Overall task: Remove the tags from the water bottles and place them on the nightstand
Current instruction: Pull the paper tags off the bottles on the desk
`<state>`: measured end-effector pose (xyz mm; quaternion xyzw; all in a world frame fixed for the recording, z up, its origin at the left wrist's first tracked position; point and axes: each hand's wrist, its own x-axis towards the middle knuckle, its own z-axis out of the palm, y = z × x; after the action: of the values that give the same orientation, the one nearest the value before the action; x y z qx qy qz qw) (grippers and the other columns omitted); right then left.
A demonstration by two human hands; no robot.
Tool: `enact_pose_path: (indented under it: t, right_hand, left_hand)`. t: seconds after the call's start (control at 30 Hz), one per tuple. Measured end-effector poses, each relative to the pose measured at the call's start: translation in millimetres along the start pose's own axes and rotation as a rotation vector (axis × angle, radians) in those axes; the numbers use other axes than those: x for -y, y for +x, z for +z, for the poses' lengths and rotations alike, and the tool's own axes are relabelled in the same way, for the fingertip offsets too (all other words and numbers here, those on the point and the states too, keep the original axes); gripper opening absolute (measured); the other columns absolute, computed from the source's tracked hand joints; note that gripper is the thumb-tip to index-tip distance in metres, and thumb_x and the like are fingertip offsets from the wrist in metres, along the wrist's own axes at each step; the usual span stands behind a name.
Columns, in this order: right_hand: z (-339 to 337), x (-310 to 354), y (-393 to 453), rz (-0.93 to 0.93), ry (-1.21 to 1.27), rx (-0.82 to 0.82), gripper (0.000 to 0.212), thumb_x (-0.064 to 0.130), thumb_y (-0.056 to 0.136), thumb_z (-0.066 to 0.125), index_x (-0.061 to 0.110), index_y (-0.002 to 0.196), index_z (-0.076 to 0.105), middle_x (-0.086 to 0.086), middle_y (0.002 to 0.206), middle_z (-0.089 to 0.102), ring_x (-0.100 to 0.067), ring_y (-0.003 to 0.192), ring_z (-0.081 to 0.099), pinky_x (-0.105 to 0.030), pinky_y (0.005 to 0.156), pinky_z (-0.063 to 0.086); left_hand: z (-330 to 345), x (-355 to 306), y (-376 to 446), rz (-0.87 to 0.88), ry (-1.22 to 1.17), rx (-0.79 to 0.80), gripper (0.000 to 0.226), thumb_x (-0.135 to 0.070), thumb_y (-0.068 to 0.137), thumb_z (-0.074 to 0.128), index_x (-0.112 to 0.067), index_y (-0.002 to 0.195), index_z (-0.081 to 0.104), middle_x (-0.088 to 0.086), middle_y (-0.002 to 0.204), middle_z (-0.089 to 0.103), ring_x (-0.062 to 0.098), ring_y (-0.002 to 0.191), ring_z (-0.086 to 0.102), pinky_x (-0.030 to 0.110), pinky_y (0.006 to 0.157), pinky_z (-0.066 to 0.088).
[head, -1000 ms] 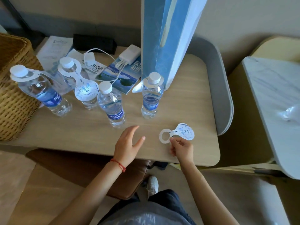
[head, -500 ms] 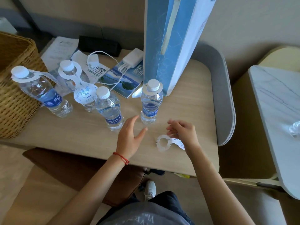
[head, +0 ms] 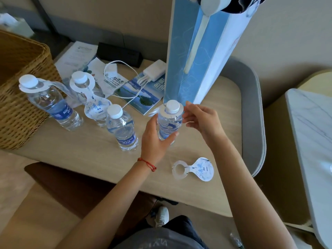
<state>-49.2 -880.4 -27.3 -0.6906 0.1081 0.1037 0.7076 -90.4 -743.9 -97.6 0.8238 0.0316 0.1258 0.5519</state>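
Nightstand (head: 86, 155) now with freed tag (head: 195, 170); left fingers (head: 172, 136) newly around bottle (head: 169, 123), right fingers (head: 188, 113) at its collar

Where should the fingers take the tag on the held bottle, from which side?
Pinch the tag at its collar's right edge, coming from the right beside the cap: the left hand covers the bottle body's left side, and that rim juts free there.

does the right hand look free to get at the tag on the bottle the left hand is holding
Probably yes. The right hand is already at the tag ringing the neck of the bottle, with nothing between them. The left hand grips the bottle lower down, leaving the neck clear.
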Motion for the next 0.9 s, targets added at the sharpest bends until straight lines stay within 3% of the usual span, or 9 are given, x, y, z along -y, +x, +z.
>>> enact_pose_path:
  t: [0.2, 0.4, 0.6, 0.9]
  right_hand:
    - [1, 3, 7, -0.007, -0.033, 0.037, 0.022, 0.019, 0.084, 0.065, 0.011, 0.065, 0.063, 0.002, 0.056, 0.061, -0.009, 0.051, 0.054, -0.017, 0.05, 0.045]
    - [3, 0, 10, -0.019, -0.012, 0.041, 0.024, 0.013, 0.082, 0.065, 0.01, 0.059, 0.061, 0.004, 0.05, 0.057, -0.008, 0.047, 0.05, -0.018, 0.048, 0.042]
    - [6, 0, 10, -0.088, 0.105, 0.047, 0.034, 0.008, 0.084, 0.062, 0.013, 0.051, 0.06, 0.003, 0.046, 0.053, -0.011, 0.046, 0.044, -0.02, 0.047, 0.037]
    - [13, 6, 3, -0.162, 0.138, 0.036, 0.03, 0.008, 0.084, 0.062, 0.01, 0.055, 0.06, 0.002, 0.047, 0.053, -0.01, 0.046, 0.042, -0.02, 0.046, 0.035]
  left_hand:
    - [5, -1, 6, -0.019, -0.041, -0.017, 0.075, -0.022, 0.067, 0.08, -0.006, 0.13, 0.043, 0.011, 0.127, 0.055, 0.013, 0.109, 0.054, 0.001, 0.082, 0.04]
    - [5, -1, 8, -0.013, -0.053, -0.016, 0.072, -0.023, 0.066, 0.08, -0.009, 0.127, 0.044, 0.007, 0.126, 0.057, 0.007, 0.105, 0.054, 0.011, 0.084, 0.047]
    - [5, 1, 8, -0.002, -0.05, -0.011, 0.073, -0.025, 0.066, 0.08, -0.009, 0.127, 0.044, 0.007, 0.127, 0.056, 0.009, 0.106, 0.055, 0.009, 0.082, 0.047]
    - [4, 3, 8, 0.009, -0.052, -0.005, 0.071, -0.026, 0.066, 0.08, -0.011, 0.126, 0.044, 0.005, 0.125, 0.057, 0.011, 0.106, 0.057, 0.006, 0.082, 0.045]
